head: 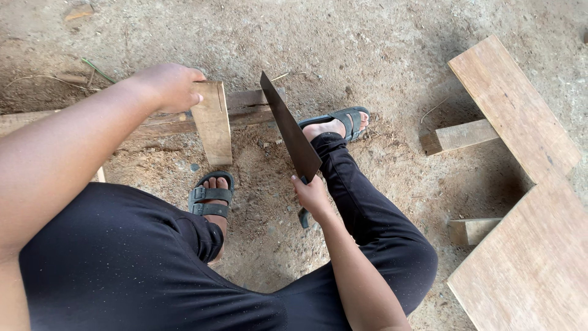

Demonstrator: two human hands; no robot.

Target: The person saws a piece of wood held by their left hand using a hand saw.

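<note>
- Wood block [212,121] stands upright on the dirt ground [343,43], leaning on or against a darker beam [248,107] lying behind it, just ahead of the sandalled left foot [211,196].
- Progress, judging from the view: block looks whole, no split visible on its face; chips and sawdust lie around its base, so some chopping seems done here, but this piece looks uncut.
- Left hand [168,86] comes in from the left, arm stretched forward, fingers curled over the block's top edge, holding it steady.
- Big knife [291,132], dark wide blade, is raised and tilted, tip pointing up and away, just right of the block and not touching it.
- Right hand [312,196] is closed around the knife handle low down, wrist bent, forearm running back over the right knee.
- Right foot [337,122] in a dark sandal sits beyond the blade.
- Far right: pale planks [514,104] and short offcuts [459,135] lie on the ground, well apart from both hands.
</note>
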